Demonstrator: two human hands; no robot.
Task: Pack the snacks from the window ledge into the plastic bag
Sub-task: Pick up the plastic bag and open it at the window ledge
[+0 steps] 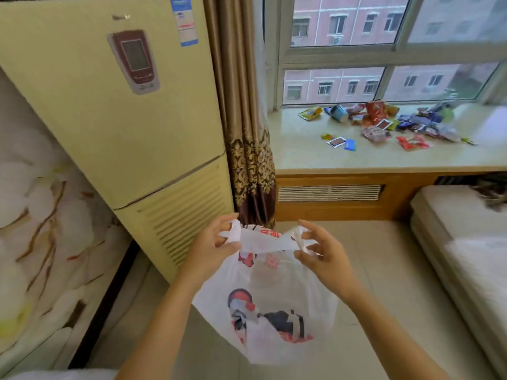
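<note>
While both hands work at the top of the plastic bag (263, 303), I judge that the step in hand is opening it, and no snack looks packed yet. My left hand (211, 248) pinches one handle of the bag and my right hand (321, 256) pinches the other, so each grip is closed on thin plastic. The bag hangs down between my arms, above the floor. The snacks (384, 122) lie in a messy pile on the window ledge (301, 157), well apart from the bag. Next I think I must pull the mouth wide, step up to the ledge, and free one hand to pick up packets. The bag has red and black pictures and red writing near its top, but it is too blurry to read. The packet names are too small to read.
</note>
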